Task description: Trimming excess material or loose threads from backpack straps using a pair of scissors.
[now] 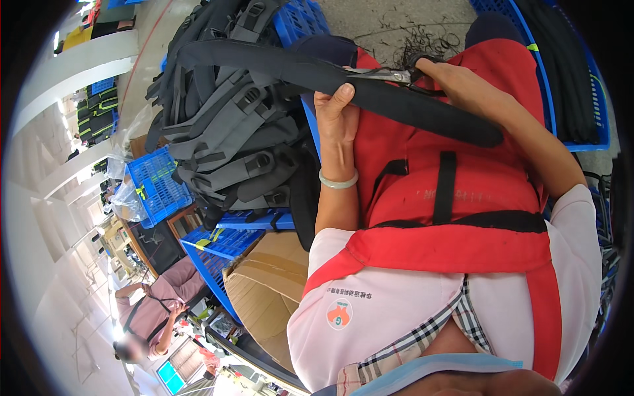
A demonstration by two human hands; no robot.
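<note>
A long black padded strap [422, 109] lies across my lap, over a red apron [403, 171]. My left hand [338, 112] grips the strap near its middle, thumb on top and fingers underneath. Scissors [380, 75] with silver blades point left along the strap's far edge. My right hand [456, 82] is closed around their dark handles. The blade tips reach close to my left fingers; whether the blades are apart is hard to see. The strap's rounded end passes below my right wrist, and its other end runs left over a pile of straps [231, 125].
Blue plastic crates stand at left [158, 185] and at right, where one holds dark padded pieces [561, 72]. Dark thread scraps [416, 46] litter the floor ahead. A cardboard box [271, 277] stands by my left side. Farther left, another person [158, 303] handles a dark strap.
</note>
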